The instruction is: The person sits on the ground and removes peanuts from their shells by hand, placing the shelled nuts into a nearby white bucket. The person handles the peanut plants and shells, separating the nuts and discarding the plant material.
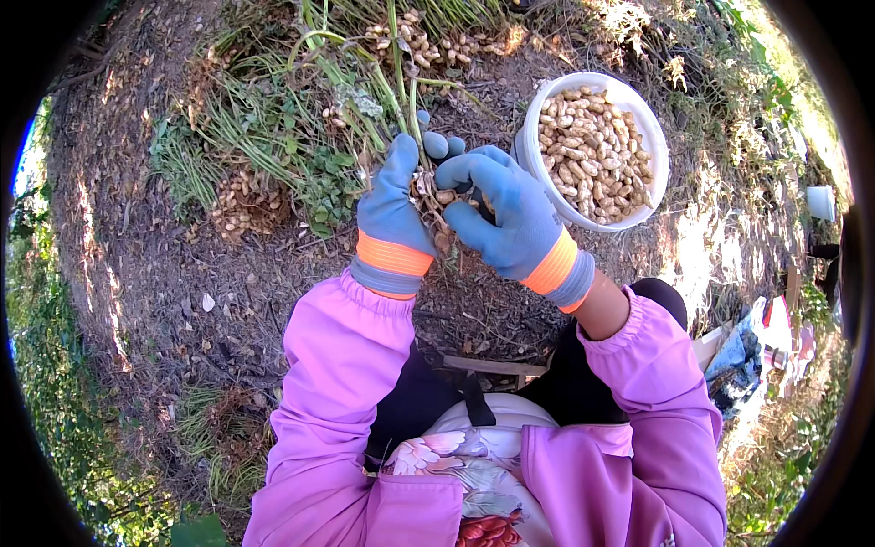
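Observation:
My left hand (396,198), in a blue-grey work glove with an orange cuff, is closed around the stems of a peanut plant (403,89). Its green stalks point away from me, and the roots with some pods (444,197) hang towards me. Beside it my right hand (502,205), gloved alike, has its thumb and forefinger curled at those pods, a small gap showing between the tips; whether a pod lies in the other fingers is hidden. Just right of this hand stands a white plastic bucket (656,147) holding many unshelled peanuts (591,154).
Pulled peanut plants (253,130) lie at the upper left, with pod clusters (246,202) on their roots. More pods (424,44) lie beyond my hands. Another plant bunch (222,437) is at the lower left. A small white container (820,203) and a bluish bag (738,362) are at the right.

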The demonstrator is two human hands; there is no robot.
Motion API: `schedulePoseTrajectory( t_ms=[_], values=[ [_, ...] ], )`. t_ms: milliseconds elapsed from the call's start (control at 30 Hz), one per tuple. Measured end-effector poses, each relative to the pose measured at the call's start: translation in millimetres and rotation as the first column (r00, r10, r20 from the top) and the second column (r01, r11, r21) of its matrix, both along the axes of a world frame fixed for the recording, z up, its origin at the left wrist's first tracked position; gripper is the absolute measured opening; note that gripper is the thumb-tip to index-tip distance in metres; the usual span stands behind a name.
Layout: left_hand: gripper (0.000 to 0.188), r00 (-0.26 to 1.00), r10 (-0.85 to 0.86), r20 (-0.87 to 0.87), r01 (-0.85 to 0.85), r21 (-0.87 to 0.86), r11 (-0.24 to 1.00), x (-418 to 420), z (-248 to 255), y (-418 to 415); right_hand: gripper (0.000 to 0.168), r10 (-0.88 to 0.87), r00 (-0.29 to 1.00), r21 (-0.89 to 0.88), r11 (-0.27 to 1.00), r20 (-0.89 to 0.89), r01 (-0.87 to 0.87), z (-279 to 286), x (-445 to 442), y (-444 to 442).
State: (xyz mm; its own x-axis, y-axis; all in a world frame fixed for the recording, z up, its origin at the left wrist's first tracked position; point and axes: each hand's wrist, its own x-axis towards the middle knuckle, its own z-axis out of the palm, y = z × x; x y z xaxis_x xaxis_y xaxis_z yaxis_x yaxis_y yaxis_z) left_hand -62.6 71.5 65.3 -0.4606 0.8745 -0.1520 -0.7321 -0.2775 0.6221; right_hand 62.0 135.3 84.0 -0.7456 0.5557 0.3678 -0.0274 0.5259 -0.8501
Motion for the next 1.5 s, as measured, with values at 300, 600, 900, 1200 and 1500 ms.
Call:
schedulePoseTrajectory(
  t_ms=[300,600,900,1200,1500],
  values=[
    [0.037,0.997,-0.027,-0.075,0.023,-0.042,0.999,-4,-8,-3,0.02,0.068,0.995,-0.153,0.987,0.078,-0.056,4,1,2],
    [0.032,0.989,0.06,-0.135,-0.074,-0.1,0.992,10,4,1,0.018,0.032,0.993,0.005,0.999,0.11,-0.033,1,2,9],
    [0.034,0.985,0.071,-0.156,-0.082,-0.069,0.994,2,-7,-1,0.019,-0.06,0.998,0.084,0.995,0.023,0.058,-6,0,8],
    [0.032,0.998,0.037,-0.043,-0.039,-0.042,0.998,1,1,-2,0.018,-0.053,0.999,-0.095,0.994,0.003,0.053,-2,-2,4],
    [0.037,1.0,-0.009,0.018,0.01,-0.087,0.996,3,10,-2,0.014,0.158,0.984,-0.397,0.911,0.086,-0.112,7,5,15]
  ],
)
